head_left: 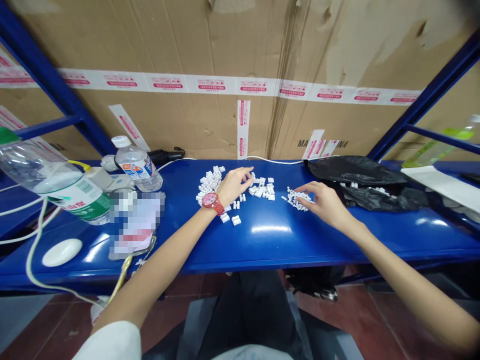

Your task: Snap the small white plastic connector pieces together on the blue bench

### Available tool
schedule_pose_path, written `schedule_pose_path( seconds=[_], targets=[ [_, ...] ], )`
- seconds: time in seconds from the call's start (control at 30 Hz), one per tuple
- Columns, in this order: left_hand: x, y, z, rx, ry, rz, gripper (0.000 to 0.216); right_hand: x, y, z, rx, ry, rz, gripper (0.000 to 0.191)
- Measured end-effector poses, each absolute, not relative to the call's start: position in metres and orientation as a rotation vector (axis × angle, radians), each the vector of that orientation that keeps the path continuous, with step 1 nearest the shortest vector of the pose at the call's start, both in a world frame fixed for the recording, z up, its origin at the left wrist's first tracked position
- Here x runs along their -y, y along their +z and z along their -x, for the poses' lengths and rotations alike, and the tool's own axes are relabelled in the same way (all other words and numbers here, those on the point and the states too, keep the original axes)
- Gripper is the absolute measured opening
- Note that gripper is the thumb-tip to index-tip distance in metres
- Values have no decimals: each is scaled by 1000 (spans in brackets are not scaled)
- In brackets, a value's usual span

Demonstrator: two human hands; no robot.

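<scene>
Small white plastic parts lie in heaps on a blue metal shelf [270,235]. My left hand [233,184], with a red watch on its wrist, reaches between the left heap [208,184] and the middle heap [262,189]; its fingers are stretched out and touch the middle pieces. My right hand [323,201] rests palm down with curled, spread fingers, fingertips on the right heap [297,198]. A few loose white pieces [235,220] lie near my left wrist.
A black plastic bag [365,182] with more white parts lies at the right. Two clear water bottles [135,164] [56,184] lie at the left, beside a blurred card, white cables and a white oval puck [62,251]. Cardboard walls the back.
</scene>
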State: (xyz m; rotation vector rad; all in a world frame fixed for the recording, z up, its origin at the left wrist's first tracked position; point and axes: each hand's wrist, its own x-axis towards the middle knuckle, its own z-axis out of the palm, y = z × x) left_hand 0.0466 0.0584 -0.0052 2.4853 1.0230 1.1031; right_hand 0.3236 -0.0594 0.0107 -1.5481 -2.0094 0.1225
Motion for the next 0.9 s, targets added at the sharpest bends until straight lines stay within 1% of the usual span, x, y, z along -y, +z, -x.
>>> schedule_pose_path(
  seconds=[0.1, 0.2, 0.3, 0.4, 0.5, 0.53, 0.6, 0.67, 0.73, 0.8, 0.9],
  targets=[
    [-59, -6, -47, -960, 1111, -2322, 41, 54, 7, -281, 2229, 135, 1300, 21],
    [-61, -2, -43, -876, 1242, -2211, 36, 31, 3, -235, 2335, 169, 1115, 21],
    [-63, 2, -36, -859, 1366, -2153, 35, 5, -1, -204, 2404, 158, 1081, 13],
    [-62, 5, -34, -856, 1429, -2172, 33, -8, -2, -193, 2444, 199, 1080, 4],
    [-57, 9, -36, -834, 1476, -2235, 25, -7, 2, -200, 2291, 312, 1087, 4],
    [-54, 10, -38, -819, 1502, -2266, 21, -5, 4, -205, 2191, 388, 1103, 6],
    [-48, 11, -42, -763, 1528, -2352, 15, -2, 11, -217, 1943, 603, 1129, 16],
    [-42, 11, -46, -688, 1513, -2438, 17, 0, 17, -228, 1691, 830, 1123, 26],
    [-38, 9, -49, -606, 1475, -2506, 26, 3, 22, -235, 1492, 986, 1089, 33],
    [-36, 6, -53, -550, 1467, -2550, 31, 6, 24, -238, 1378, 1079, 1051, 36],
    [-34, 1, -57, -550, 1522, -2577, 20, 11, 26, -236, 1327, 1117, 1037, 38]
  ],
)
